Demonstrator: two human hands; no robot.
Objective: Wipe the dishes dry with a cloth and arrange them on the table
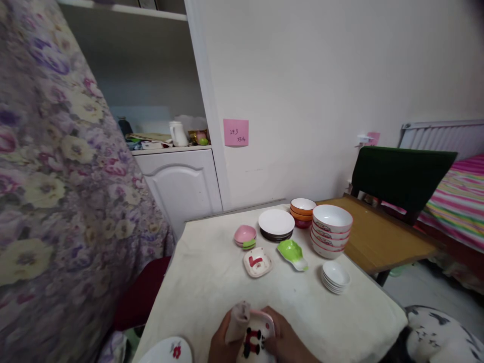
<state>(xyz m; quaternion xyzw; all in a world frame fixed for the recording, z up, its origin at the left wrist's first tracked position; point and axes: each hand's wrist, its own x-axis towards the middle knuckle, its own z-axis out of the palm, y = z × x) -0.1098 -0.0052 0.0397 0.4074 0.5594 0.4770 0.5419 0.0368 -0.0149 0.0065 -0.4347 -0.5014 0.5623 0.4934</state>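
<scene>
Low in the head view, my left hand (220,341) grips a pale bunched cloth (237,322) against the near-left side of a small white dish. This dish (255,343) has a pink rim and a red-and-black figure on its inside. My right hand (287,337) is closed around the dish's right side, thumb over the inner face. Beyond both hands lies a squarish dish with a red mark (257,262). Behind it sit stacked pink dishes with green tips (245,235), and to its right a green leaf-shaped dish (290,252).
The cloth-covered table (204,272) also carries stacked plates (276,223), orange bowls (303,206), tall white bowls (331,229) and small white saucers (336,276). A flowered plate (168,351) is at the near left. A dark red seat (141,292) and a floral curtain (75,176) stand left.
</scene>
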